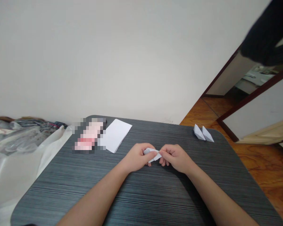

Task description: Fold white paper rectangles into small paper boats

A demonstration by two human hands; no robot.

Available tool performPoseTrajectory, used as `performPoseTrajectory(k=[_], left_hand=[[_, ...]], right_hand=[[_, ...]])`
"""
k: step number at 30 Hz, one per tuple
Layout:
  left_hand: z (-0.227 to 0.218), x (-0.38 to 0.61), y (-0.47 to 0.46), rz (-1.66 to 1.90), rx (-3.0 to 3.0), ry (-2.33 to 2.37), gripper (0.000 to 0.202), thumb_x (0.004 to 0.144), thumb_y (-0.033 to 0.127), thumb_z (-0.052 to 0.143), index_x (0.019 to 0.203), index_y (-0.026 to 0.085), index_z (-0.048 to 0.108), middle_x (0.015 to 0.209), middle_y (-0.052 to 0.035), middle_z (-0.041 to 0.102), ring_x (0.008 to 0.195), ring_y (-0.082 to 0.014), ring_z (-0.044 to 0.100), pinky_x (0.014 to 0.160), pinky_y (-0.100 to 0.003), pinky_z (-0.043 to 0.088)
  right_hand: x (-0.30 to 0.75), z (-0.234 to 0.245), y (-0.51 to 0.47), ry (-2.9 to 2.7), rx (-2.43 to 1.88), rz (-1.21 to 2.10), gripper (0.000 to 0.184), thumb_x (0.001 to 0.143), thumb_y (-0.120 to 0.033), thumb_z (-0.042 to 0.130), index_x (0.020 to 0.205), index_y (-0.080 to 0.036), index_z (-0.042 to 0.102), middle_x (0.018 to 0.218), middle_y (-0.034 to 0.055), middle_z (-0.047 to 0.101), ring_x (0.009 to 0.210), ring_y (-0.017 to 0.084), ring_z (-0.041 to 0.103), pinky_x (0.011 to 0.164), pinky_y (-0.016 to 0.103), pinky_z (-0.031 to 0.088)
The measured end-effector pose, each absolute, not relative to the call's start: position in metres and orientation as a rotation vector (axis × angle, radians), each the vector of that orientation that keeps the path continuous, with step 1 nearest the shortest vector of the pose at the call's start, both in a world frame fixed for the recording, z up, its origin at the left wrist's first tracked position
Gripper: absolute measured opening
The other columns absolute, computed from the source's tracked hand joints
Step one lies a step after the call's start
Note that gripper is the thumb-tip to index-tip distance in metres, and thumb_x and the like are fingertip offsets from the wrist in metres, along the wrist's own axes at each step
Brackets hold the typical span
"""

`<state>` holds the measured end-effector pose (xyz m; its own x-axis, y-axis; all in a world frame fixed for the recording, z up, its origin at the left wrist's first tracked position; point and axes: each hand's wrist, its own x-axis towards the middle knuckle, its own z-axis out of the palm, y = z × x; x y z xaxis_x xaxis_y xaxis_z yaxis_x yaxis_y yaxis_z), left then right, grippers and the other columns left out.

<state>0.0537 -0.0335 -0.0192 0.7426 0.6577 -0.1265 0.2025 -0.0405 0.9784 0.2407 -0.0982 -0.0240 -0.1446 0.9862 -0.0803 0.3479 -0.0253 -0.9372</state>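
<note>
A small folded white paper (152, 154) is held between my two hands above the middle of the table. My left hand (139, 157) pinches it with the thumb on top and the fingers behind and beneath. At its right tip, my right hand (174, 157) grips the paper between thumb and index finger, with the other fingers curled below. Two folded white paper boats (199, 132) rest side by side near the table's far right corner. To the left of my hands lies a stack of white paper sheets (116, 135).
The dark wood-grain table (141, 201) stands against a pale wall. A pixelated pink and red item (89, 135) lies at its far left. Clear plastic-wrapped things (25, 141) are piled beyond the left edge. Wooden floor (266, 163) and a doorway show at right.
</note>
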Motion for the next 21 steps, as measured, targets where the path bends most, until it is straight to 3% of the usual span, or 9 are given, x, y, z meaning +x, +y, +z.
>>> performPoseTrajectory(k=[21], left_hand=[[-0.0118,0.0527,-0.035,0.438,1.733,0.717,0.03,0.086,0.034,0.044,0.081,0.013,0.066,0.06,-0.0031,0.063,0.055,-0.0126,0.057,0.052,-0.021,0.04]], right_hand=[[0.2375,-0.0203,-0.0985,-1.608,-1.446,1.2,0.027,0.089,-0.031,0.047,0.075,-0.015,0.063,0.062,0.0036,0.067,0.05,0.011,0.06,0.049,0.022,0.048]])
